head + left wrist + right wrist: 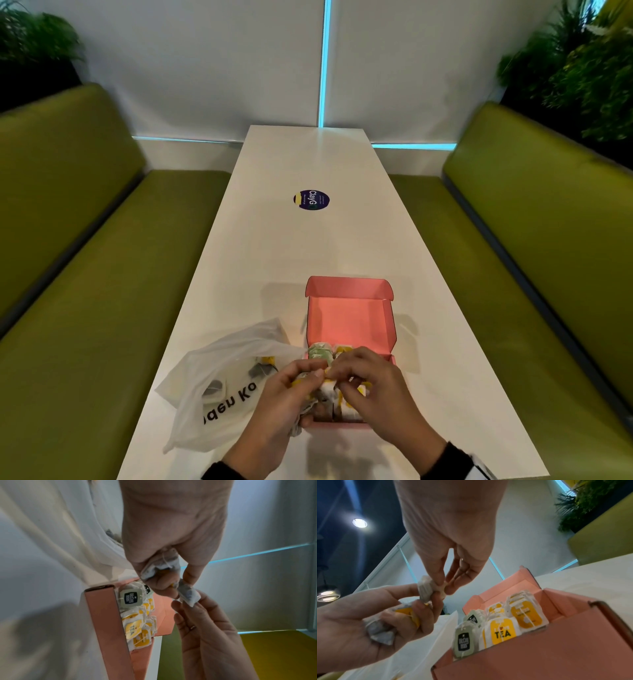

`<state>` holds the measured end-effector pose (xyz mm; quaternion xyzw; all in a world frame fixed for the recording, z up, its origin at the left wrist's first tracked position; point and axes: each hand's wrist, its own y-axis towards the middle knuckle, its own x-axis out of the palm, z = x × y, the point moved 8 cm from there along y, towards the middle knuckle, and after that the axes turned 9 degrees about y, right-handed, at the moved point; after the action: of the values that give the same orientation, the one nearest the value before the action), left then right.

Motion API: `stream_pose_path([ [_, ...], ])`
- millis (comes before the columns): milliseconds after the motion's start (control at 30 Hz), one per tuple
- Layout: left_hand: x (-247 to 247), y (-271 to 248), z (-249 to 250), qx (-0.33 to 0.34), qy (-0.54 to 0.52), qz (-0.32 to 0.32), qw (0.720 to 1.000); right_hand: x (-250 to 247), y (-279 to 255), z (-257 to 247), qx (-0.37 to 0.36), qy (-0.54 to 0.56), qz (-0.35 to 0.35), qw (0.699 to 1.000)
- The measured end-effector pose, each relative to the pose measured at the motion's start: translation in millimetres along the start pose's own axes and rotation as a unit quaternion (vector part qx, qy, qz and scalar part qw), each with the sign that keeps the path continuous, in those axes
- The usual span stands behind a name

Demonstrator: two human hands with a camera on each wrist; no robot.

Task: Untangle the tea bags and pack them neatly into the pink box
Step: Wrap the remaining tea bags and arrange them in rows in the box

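Both my hands hover over the open pink cardboard box (351, 318): left hand (281, 401) clutches tangled white paper tea bags (380, 630), right hand (373, 390) pinches one (426, 588).

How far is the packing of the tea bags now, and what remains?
Done: several tea bags already stand in rows in the pink box. In hand: the left hand grips a tangled bunch while the right hand pinches one bag from it. Left: that bunch, and a few bags showing through the plastic bag beside the box.
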<state>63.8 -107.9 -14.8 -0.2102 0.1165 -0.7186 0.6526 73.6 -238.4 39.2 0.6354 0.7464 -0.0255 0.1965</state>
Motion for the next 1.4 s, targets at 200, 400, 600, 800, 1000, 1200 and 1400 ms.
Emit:
stream_pose_path([
  [200,4,-3,9,0.053,0.023,-0.002,0.998,-2,1,11,0.158,0.125,-0.018,0.979],
  [400,15,-11,17,0.064,0.022,-0.041,0.997,-14,5,13,0.172,0.193,0.044,0.965],
  [600,21,-12,15,0.055,0.080,-0.091,0.991,-18,2,11,0.151,0.191,0.097,0.965],
  [800,13,-8,10,0.038,0.094,-0.055,0.993,-22,3,5,0.127,0.175,0.103,0.971],
  [1000,11,-6,9,0.032,0.066,-0.040,0.997,-12,5,4,0.179,0.152,-0.018,0.972],
  [1200,4,-9,14,0.060,-0.005,0.004,0.998,-20,4,4,0.180,0.163,0.038,0.969],
  [1400,-3,-15,33,0.141,0.019,0.063,0.988,-12,0,1,0.190,0.225,0.036,0.955],
])
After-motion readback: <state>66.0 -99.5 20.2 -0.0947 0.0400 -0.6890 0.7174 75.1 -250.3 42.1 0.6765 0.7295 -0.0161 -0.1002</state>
